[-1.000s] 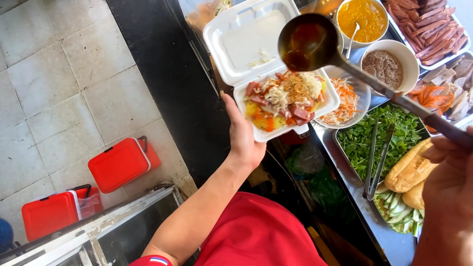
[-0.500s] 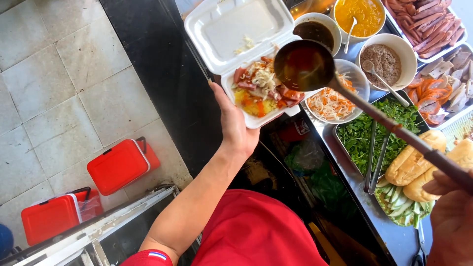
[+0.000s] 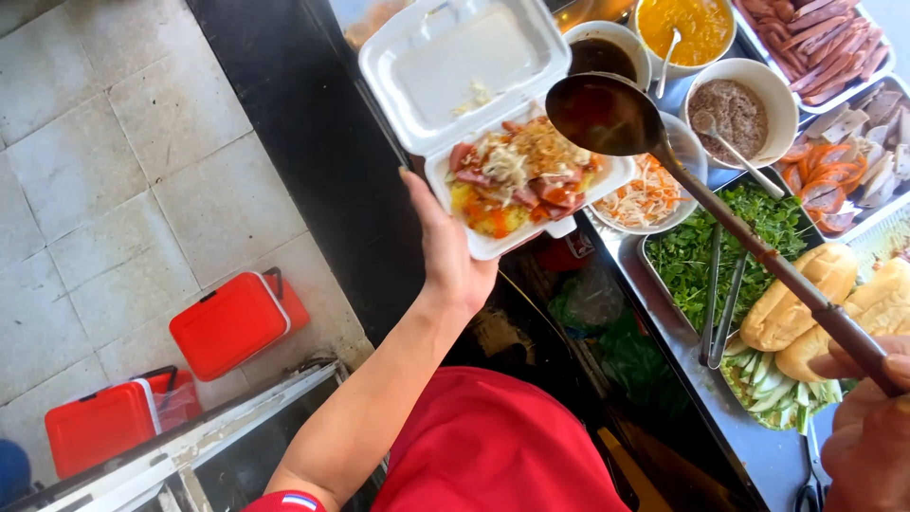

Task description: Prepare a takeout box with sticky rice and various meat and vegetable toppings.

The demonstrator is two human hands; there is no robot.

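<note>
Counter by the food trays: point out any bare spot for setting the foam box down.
Only a bare steel strip below the greens tray and bread rolls. Elsewhere sauce bowls and meat trays sit packed edge to edge.

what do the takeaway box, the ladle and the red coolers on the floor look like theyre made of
The takeaway box looks like white foam: matte, thick soft-edged walls, moulded hinged lid. The ladle seems to be metal, likely steel: its bowl is shiny and reflective, though the handle near the right hand looks darker, perhaps coated or worn. The red coolers look like hard plastic: smooth, glossy, with rounded moulded corners.
</note>
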